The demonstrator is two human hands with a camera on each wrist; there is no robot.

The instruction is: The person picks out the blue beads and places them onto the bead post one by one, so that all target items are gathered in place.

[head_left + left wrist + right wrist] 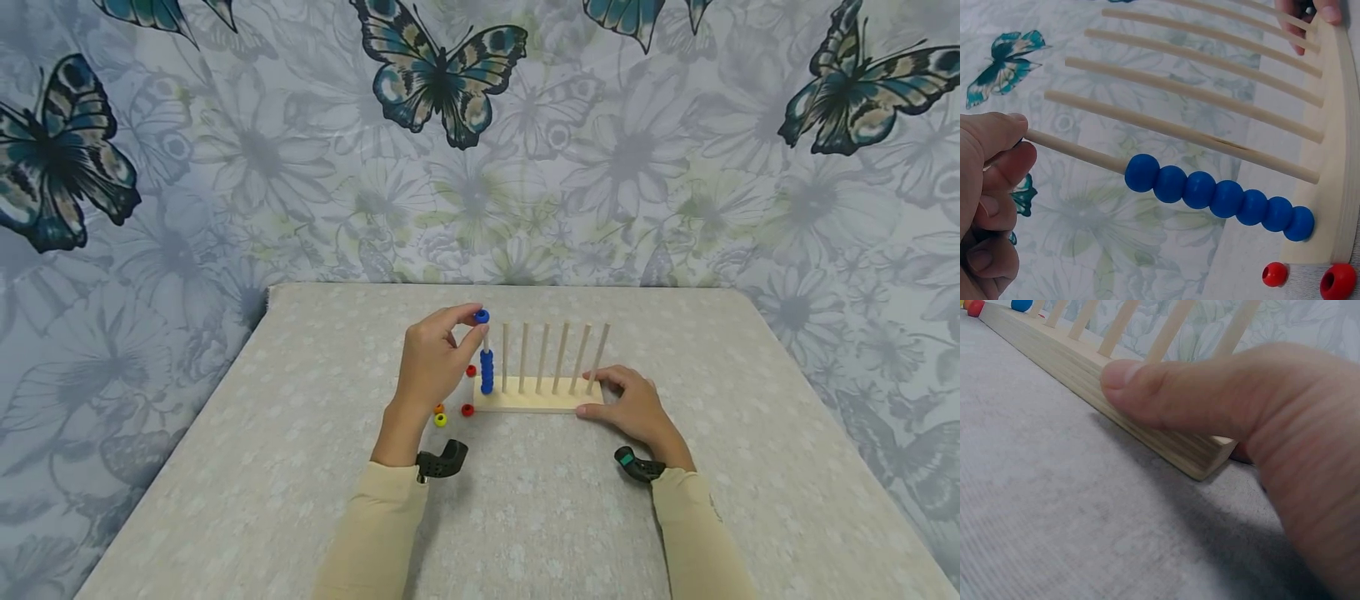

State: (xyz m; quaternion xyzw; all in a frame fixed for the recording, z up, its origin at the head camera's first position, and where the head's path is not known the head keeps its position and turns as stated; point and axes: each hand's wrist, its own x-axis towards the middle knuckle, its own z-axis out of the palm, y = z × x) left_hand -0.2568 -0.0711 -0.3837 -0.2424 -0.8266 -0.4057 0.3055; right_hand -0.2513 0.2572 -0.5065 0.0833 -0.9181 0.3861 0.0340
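A pale wooden base (536, 402) carries a row of several upright pegs. Blue beads (1211, 190) are stacked at the bottom of the leftmost peg. At that peg's top, my left hand (433, 354) pinches one more blue bead (482, 317) between thumb and forefinger. In the left wrist view this bead is almost wholly hidden by the fingers, right at the peg's tip. My right hand (630, 407) grips the right end of the base, its thumb (1166, 394) along the front face; its other fingers are mostly hidden behind.
Red beads (468, 410) lie close to the base's left end, one nearer the front, one further back. A yellow bead (440, 420) and an orange bead (439, 408) lie further left, by the left wrist. The patterned tablecloth (555, 517) covers the table up to the butterfly-print backdrop.
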